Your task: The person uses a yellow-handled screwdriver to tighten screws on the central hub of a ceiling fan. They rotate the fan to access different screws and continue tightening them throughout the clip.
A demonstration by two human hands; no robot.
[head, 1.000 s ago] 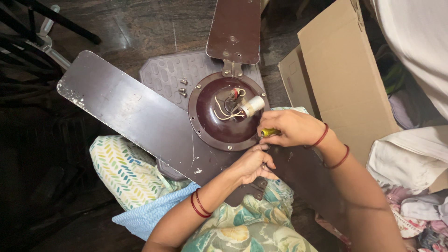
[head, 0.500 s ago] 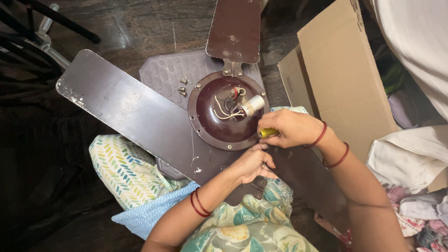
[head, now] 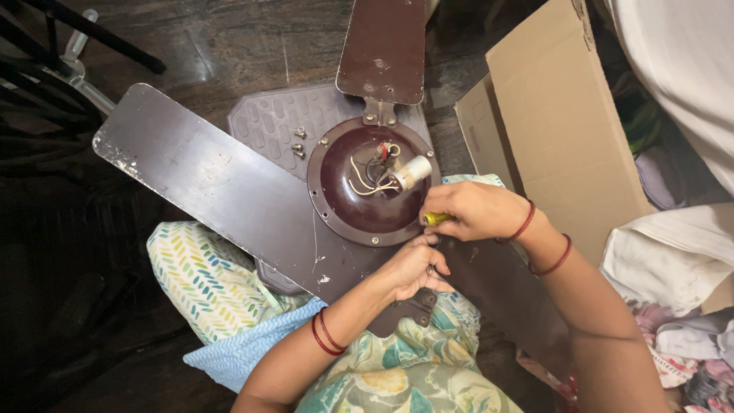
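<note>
A brown ceiling fan lies upside down over my lap, its round motor housing [head: 359, 203] open and showing white wires and a white cylindrical capacitor [head: 411, 171]. My right hand [head: 475, 211] grips a yellow-handled screwdriver [head: 437, 219] at the housing's lower right rim. My left hand [head: 413, 265] pinches the rim just below, where a blade bracket [head: 409, 310] joins it. A long blade [head: 214, 187] runs to the upper left, another blade [head: 382, 50] points away from me.
A grey plastic stool top [head: 267, 122] under the fan carries three loose screws [head: 298, 141]. An open cardboard box [head: 558, 130] stands to the right, beside white cloth [head: 673, 252]. Dark metal legs [head: 46, 69] cross the floor at upper left.
Both hands have stayed at the housing's rim with only slight shifts. The fan has not moved.
</note>
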